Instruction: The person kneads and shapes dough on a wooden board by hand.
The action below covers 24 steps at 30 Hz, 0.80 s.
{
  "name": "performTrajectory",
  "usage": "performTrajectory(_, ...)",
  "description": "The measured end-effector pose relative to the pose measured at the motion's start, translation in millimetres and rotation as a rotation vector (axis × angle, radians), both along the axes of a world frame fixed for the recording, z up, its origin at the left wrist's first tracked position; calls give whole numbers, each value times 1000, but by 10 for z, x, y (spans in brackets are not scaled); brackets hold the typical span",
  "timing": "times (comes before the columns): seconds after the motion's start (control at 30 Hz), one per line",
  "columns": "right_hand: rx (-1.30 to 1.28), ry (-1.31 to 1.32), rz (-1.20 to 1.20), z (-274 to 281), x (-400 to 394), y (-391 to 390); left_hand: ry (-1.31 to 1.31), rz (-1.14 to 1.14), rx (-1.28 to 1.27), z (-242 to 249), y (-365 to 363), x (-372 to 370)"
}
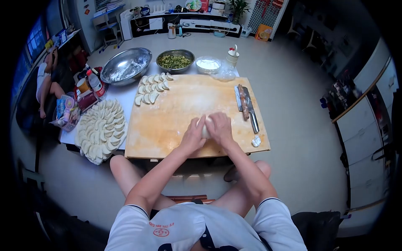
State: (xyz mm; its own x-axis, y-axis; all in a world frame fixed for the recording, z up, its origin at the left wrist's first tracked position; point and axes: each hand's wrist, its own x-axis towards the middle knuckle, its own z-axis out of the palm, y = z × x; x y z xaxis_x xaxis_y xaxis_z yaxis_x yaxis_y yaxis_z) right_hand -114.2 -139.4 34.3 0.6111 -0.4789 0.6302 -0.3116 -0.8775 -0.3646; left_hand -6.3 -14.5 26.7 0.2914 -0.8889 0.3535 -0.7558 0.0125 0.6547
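Note:
A pale lump of dough [205, 132] lies on the wooden board [167, 117], close to its front edge. My left hand [194, 134] is curled round its left side, and my right hand [219, 126] covers it from the right. Both hands press on the dough, so only a strip of it shows between them. To the right on the board rest a cleaver [250, 106] and a rolling pin [243, 102], side by side. A small white lump [256, 141] sits at the board's front right corner. Rows of folded dumplings [153, 87] stand at the back left.
Left of the board is a round tray of many dumplings [101, 129]. Behind stand a large steel bowl [126, 67], a bowl of green filling [175, 60], a bowl of white flour [208, 64] and a white container [232, 57]. A bottle [95, 83] stands left; another person sits beyond.

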Motion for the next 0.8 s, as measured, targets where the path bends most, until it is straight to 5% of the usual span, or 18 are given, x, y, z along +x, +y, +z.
performTrajectory(0.1, 198, 68, -96, -89, -173, 76, -173, -25, 54, 94, 77, -24)
performTrajectory(0.23, 79, -29, -121, -254, -37, 69, -254, -134, -121, -184, -74, -109)
performTrajectory(0.33, 354, 257, -126, -108, 89, -176, -47, -166, -3, -186, -294, 79)
performTrajectory(0.47, 527, 284, -281, -207, 449, -589, 15, -26, 232, -255, -672, 324)
performTrajectory(0.67, 620, 327, -352, -328, 736, -1052, 67, 99, 514, -212, -1094, 536)
performTrajectory(0.8, 518, 245, -303, -368, 652, -926, 97, 91, 419, -258, -980, 492)
